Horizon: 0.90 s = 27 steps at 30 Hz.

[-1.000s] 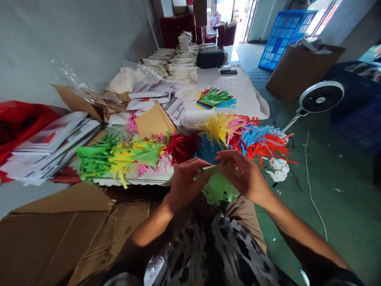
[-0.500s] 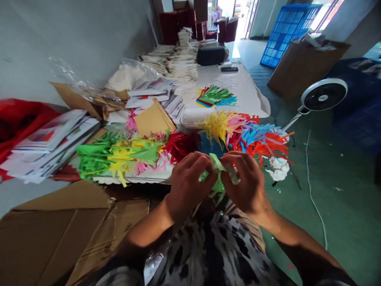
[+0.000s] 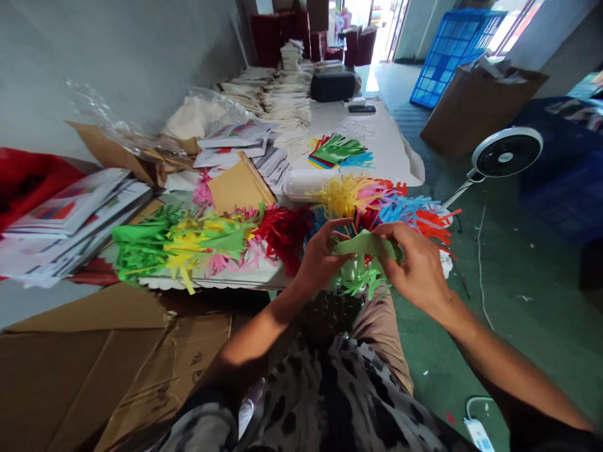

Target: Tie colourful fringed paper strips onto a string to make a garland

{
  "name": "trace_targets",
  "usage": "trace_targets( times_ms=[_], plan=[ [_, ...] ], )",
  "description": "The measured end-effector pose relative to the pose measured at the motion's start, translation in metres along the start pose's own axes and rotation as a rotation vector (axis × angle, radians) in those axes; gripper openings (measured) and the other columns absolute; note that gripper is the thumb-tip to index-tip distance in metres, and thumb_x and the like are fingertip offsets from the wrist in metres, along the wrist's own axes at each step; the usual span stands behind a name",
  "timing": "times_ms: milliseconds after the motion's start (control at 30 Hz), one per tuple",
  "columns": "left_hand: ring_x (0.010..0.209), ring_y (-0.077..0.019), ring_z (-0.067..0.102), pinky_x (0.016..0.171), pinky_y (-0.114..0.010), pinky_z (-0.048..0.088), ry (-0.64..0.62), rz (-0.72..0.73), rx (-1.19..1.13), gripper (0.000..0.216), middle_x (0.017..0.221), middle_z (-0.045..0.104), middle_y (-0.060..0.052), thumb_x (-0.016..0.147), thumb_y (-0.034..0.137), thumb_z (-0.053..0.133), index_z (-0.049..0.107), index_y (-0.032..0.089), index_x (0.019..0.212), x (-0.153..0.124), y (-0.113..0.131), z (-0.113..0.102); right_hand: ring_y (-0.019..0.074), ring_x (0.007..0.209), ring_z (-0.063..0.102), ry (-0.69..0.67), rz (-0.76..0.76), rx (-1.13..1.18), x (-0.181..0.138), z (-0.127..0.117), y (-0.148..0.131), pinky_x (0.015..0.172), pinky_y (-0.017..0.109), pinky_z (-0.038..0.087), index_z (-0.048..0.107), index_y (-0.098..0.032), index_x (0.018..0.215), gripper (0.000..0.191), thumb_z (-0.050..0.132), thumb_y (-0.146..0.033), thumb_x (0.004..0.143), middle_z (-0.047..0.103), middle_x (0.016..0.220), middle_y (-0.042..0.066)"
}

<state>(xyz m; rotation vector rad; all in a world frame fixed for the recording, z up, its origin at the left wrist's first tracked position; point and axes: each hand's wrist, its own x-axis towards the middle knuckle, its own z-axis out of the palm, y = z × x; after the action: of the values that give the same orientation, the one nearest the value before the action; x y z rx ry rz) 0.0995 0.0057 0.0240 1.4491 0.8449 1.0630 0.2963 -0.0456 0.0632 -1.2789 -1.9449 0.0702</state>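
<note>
A light green fringed tissue-paper piece point(image 3: 362, 245) is stretched between my two hands above my lap, its cut strips hanging down. My left hand point(image 3: 324, 251) pinches its left end, with one finger raised along the top. At the right end, my right hand point(image 3: 414, 260) grips the paper's upper band between thumb and fingers. Just beyond lie fringed paper tassels: dark red point(image 3: 285, 232), yellow point(image 3: 342, 194), blue point(image 3: 407, 210) and orange-red point(image 3: 436, 226). Further left are yellow-green point(image 3: 207, 238) and green point(image 3: 141, 248) ones.
A yellow envelope-like packet point(image 3: 238, 188) and printed sheets point(image 3: 70, 220) lie on the table's left. Behind are stacked cream cloths point(image 3: 287, 94) and a fan of fringed paper point(image 3: 339, 150). A cardboard box point(image 3: 117, 364) stands at lower left, a fan point(image 3: 506, 154) at right.
My hands have moved apart and to the right, spreading the light green paper that was bunched between them. Its hanging fringe now shows more fully. The view has shifted slightly.
</note>
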Motion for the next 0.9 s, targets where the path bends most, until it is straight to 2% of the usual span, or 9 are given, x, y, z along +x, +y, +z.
trace_targets(
  times_ms=[167, 300, 367, 467, 567, 667, 733, 833, 900],
  plan=[
    [0.074, -0.0134, 0.065, 0.065, -0.025, 0.056, 0.007, 0.066, 0.005, 0.044, 0.096, 0.067, -0.001, 0.081, 0.025, 0.076, 0.069, 0.024, 0.125, 0.035, 0.015, -0.002, 0.0229, 0.085, 0.070, 0.032, -0.015, -0.070, 0.019, -0.031, 0.031, 0.075, 0.037, 0.050, 0.069, -0.024, 0.101, 0.013, 0.059, -0.023, 0.092, 0.076, 0.096, 0.004],
    [0.071, -0.0129, 0.062, 0.053, -0.024, 0.052, -0.060, 0.169, 0.054, 0.039, 0.106, 0.066, -0.004, 0.083, 0.026, 0.077, 0.072, 0.025, 0.122, 0.053, 0.044, -0.017, 0.0272, 0.095, 0.071, 0.118, -0.199, -0.264, 0.034, -0.059, 0.032, 0.084, 0.044, 0.049, 0.073, -0.024, 0.108, 0.021, 0.056, -0.035, 0.101, 0.078, 0.101, 0.008],
    [0.075, -0.0140, 0.063, 0.053, -0.024, 0.050, -0.073, 0.215, 0.129, 0.045, 0.111, 0.066, -0.005, 0.082, 0.026, 0.080, 0.072, 0.026, 0.127, 0.055, 0.062, -0.027, 0.0267, 0.096, 0.071, 0.187, -0.299, -0.362, 0.038, -0.069, 0.025, 0.089, 0.045, 0.047, 0.073, -0.026, 0.112, 0.022, 0.057, -0.035, 0.101, 0.079, 0.101, 0.007],
    [0.093, -0.0202, 0.068, 0.069, -0.030, 0.057, -0.112, 0.264, 0.257, 0.069, 0.125, 0.067, -0.007, 0.072, 0.030, 0.091, 0.067, 0.027, 0.137, 0.049, 0.079, -0.034, 0.0255, 0.093, 0.071, 0.252, -0.400, -0.362, 0.038, -0.070, 0.009, 0.094, 0.046, 0.047, 0.071, -0.029, 0.119, 0.023, 0.058, -0.036, 0.101, 0.078, 0.102, 0.005],
    [0.099, -0.0237, 0.070, 0.080, -0.036, 0.059, -0.149, 0.276, 0.299, 0.081, 0.128, 0.071, -0.008, 0.064, 0.027, 0.096, 0.066, 0.027, 0.139, 0.042, 0.068, -0.024, 0.0263, 0.094, 0.072, 0.197, -0.371, -0.234, 0.036, -0.061, -0.004, 0.094, 0.047, 0.047, 0.071, -0.033, 0.118, 0.024, 0.054, -0.040, 0.104, 0.077, 0.101, 0.004],
    [0.083, -0.0202, 0.070, 0.073, -0.034, 0.057, -0.169, 0.213, 0.218, 0.053, 0.100, 0.077, -0.004, 0.074, 0.021, 0.085, 0.073, 0.025, 0.126, 0.045, 0.040, -0.013, 0.0269, 0.096, 0.072, 0.146, -0.287, -0.230, 0.038, -0.054, -0.004, 0.095, 0.047, 0.047, 0.073, -0.034, 0.114, 0.025, 0.051, -0.043, 0.104, 0.077, 0.102, 0.004],
    [0.075, -0.0176, 0.068, 0.067, -0.031, 0.054, -0.186, 0.189, 0.195, 0.034, 0.086, 0.075, -0.002, 0.077, 0.017, 0.078, 0.078, 0.022, 0.111, 0.052, 0.025, -0.011, 0.0260, 0.095, 0.072, 0.149, -0.318, -0.274, 0.040, -0.054, 0.006, 0.095, 0.046, 0.047, 0.073, -0.031, 0.115, 0.025, 0.053, -0.040, 0.103, 0.079, 0.102, 0.005],
    [0.070, -0.0150, 0.063, 0.064, -0.028, 0.050, -0.180, 0.196, 0.256, 0.021, 0.080, 0.073, -0.001, 0.072, 0.011, 0.077, 0.079, 0.018, 0.092, 0.067, 0.017, -0.014, 0.0239, 0.095, 0.072, 0.157, -0.386, -0.298, 0.042, -0.057, 0.032, 0.092, 0.043, 0.047, 0.073, -0.027, 0.116, 0.024, 0.055, -0.035, 0.103, 0.080, 0.100, 0.007],
    [0.066, -0.0142, 0.060, 0.060, -0.027, 0.048, -0.154, 0.185, 0.276, 0.008, 0.071, 0.067, 0.000, 0.072, 0.013, 0.080, 0.075, 0.016, 0.078, 0.077, 0.016, -0.014, 0.0229, 0.096, 0.073, 0.143, -0.353, -0.272, 0.042, -0.060, 0.051, 0.090, 0.041, 0.048, 0.074, -0.027, 0.114, 0.024, 0.055, -0.035, 0.104, 0.080, 0.100, 0.007]
  ],
)
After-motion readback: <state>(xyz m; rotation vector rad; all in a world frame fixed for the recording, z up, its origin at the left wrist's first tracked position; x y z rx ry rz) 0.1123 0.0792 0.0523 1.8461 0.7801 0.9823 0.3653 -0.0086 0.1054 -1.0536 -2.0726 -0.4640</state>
